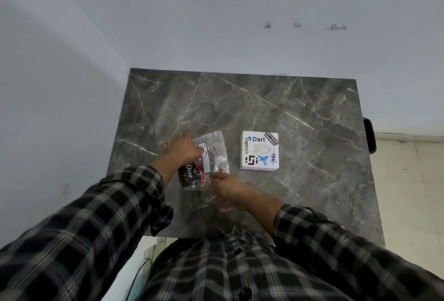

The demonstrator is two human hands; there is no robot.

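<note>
Bag (216,143), left hand (183,150) partly covering it — contents blurred

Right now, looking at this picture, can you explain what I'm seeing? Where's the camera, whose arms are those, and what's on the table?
No machine here: a person in a checked shirt wears one wide-angle camera on the head, looking down, so both arms enter from below. On the grey marble-patterned table lies a clear plastic bag with a black Dove sachet and red items inside. Apart to its right is a white box with stickers such as "Dart". Of the two hands, the left hand lies on the bag's left side; whether it grips is unclear. The right hand seems to pinch the bag's near edge.
</note>
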